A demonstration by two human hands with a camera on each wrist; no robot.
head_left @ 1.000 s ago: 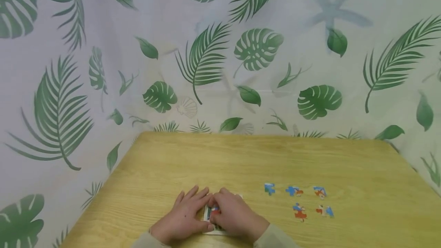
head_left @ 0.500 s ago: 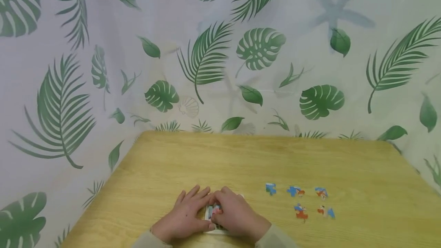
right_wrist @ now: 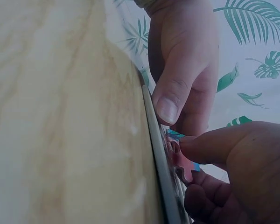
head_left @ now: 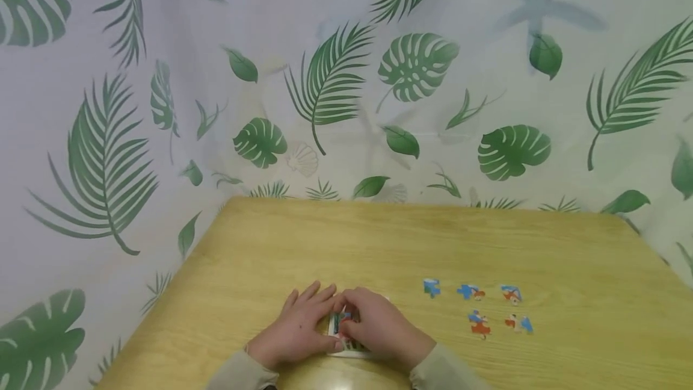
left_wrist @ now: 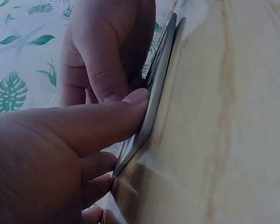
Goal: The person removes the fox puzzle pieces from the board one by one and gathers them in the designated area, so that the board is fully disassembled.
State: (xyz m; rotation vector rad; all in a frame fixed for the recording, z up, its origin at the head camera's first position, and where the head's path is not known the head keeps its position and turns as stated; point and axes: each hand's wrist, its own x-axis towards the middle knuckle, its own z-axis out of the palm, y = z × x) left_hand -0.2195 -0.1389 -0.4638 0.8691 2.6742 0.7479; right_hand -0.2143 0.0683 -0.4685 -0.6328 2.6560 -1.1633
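Observation:
A shallow puzzle tray with a pale rim (head_left: 354, 354) lies on the table, largely covered by both hands. My left hand (head_left: 303, 324) rests along its left side, fingers spread and fairly straight. In the left wrist view, its thumb (left_wrist: 135, 98) lies on the tray's edge (left_wrist: 157, 98). Over the tray, my right hand (head_left: 379, 321) pinches a red and blue jigsaw piece (right_wrist: 183, 161) between thumb and fingers. That piece stands tilted close to the tray surface in the right wrist view. Most of the tray's picture is hidden under the right hand.
Several loose jigsaw pieces lie right of the tray: a blue-green one (head_left: 431, 287), a blue and orange one (head_left: 470, 292), one at the upper right (head_left: 511, 294), a red one (head_left: 479, 322) and a two-tone one (head_left: 518, 322). A leaf-patterned curtain (head_left: 346, 77) borders the wooden table (head_left: 271, 245).
The head view has shifted slightly, moving everything up and right in the picture. Both hands stay at the tray; the piece in the right fingers has turned a little. The loose pieces stay put.

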